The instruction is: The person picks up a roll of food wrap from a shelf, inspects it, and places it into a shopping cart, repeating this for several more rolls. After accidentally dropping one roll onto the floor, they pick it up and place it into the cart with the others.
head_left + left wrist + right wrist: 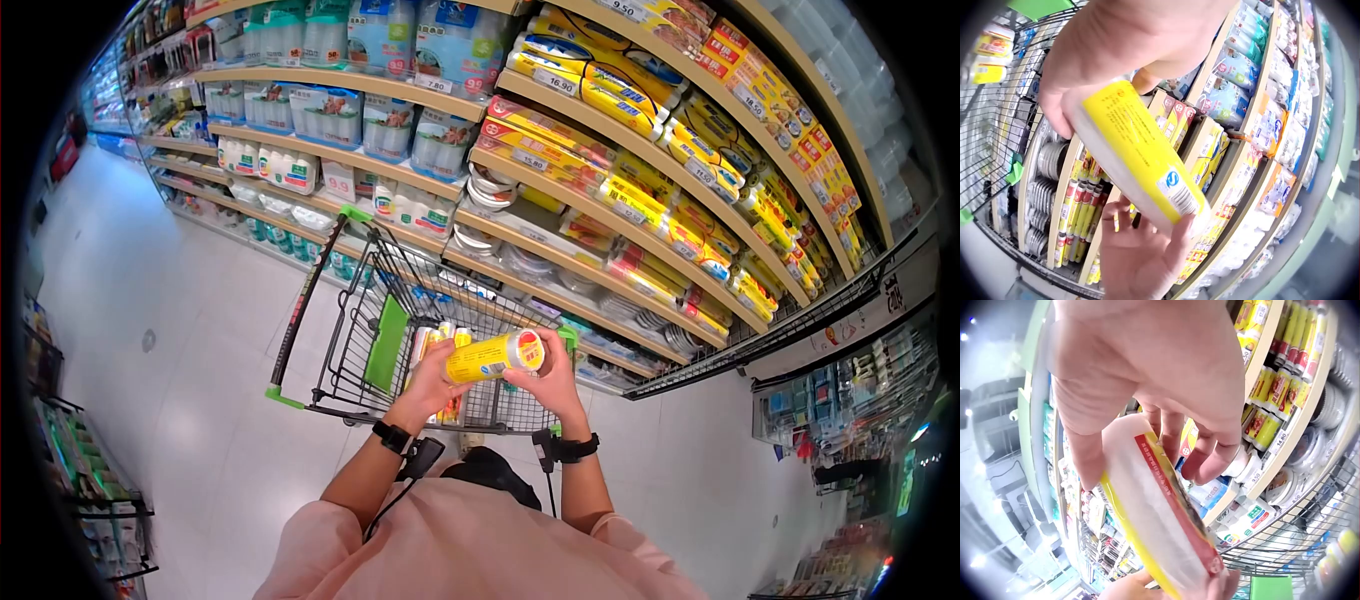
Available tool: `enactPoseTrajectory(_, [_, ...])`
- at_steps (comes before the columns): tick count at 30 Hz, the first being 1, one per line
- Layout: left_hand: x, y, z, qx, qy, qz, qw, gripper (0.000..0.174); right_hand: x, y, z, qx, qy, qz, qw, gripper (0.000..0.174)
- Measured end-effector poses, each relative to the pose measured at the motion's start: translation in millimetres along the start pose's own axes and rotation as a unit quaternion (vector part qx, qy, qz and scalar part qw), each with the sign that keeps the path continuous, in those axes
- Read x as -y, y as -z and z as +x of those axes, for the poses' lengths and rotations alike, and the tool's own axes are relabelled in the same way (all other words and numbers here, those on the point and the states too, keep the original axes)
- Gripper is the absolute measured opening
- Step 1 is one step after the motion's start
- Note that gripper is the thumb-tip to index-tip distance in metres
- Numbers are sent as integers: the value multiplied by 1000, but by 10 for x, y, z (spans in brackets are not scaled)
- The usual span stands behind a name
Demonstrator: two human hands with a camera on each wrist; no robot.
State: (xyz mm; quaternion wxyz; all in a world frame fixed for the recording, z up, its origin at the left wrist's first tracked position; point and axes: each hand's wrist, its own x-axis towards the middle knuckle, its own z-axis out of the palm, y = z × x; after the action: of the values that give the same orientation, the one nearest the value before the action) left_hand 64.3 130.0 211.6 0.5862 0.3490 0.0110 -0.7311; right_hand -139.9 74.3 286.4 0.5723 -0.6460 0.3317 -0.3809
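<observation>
A roll in a yellow-and-white wrapper (480, 360) is held between both hands above a shopping cart. My left hand (434, 375) grips one end of it, fingers wrapped round. At the other end, my right hand (552, 378) holds the roll with the thumb on one side and curled fingers on the other. Small print and a barcode show on the yellow label (1141, 140) in the left wrist view. From the right wrist, a red strip with white lettering (1175, 497) runs along the roll (1154, 519).
Below the hands is the wire shopping cart (345, 375), with a green flap (388, 342) and yellow-and-white packs (991, 56) inside. Shelves (560, 175) of boxed and rolled goods, with price tags, rise just beyond. Pale floor tiles (220, 400) extend to the left.
</observation>
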Motion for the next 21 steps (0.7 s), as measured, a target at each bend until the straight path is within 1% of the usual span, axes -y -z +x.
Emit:
enactPoseTrajectory(2, [59, 10, 34, -21, -16, 75, 997, 47, -38, 6, 39, 11, 2, -33, 999, 71])
enactPoseTrajectory(3, [72, 1, 41, -32, -24, 113, 993, 50, -73, 33, 51, 4, -10, -35, 999, 71])
enactPoseTrajectory(5, [59, 87, 100, -27, -28, 114, 993, 52, -173, 109, 73, -10, -35, -37, 999, 70])
enactPoseTrajectory(6, [37, 146, 125, -25, -31, 114, 993, 53, -277, 202, 89, -9, -49, -18, 999, 70])
enactPoseTrajectory(9, [-31, 384, 137, -45, -72, 107, 991, 50, -524, 428, 106, -34, -73, 1, 997, 71])
enactPoseTrajectory(10, [-64, 459, 127, -64, -73, 99, 990, 47, -581, 502, 117, -34, -89, 9, 995, 73])
enactPoseTrajectory(13, [-132, 730, 156, -113, -79, 69, 988, 56, -1259, 883, 168, -41, -102, -49, 993, 74])
enactPoseTrajectory(14, [-161, 764, 127, -130, -78, 40, 988, 44, -1383, 961, 187, -50, -113, -73, 990, 72])
enactPoseTrajectory(17, [-185, 775, 69, -186, -85, 25, 979, 42, -1577, 1143, 252, -60, -280, -73, 955, 70])
enactPoseTrajectory(18, [-170, 845, 88, -168, -89, 25, 981, 42, -1863, 1256, 247, -55, -296, -38, 953, 66])
enactPoseTrajectory(21, [-135, 784, 126, -174, -77, 14, 982, 40, -2185, 1386, 359, -104, -413, 50, 903, 61])
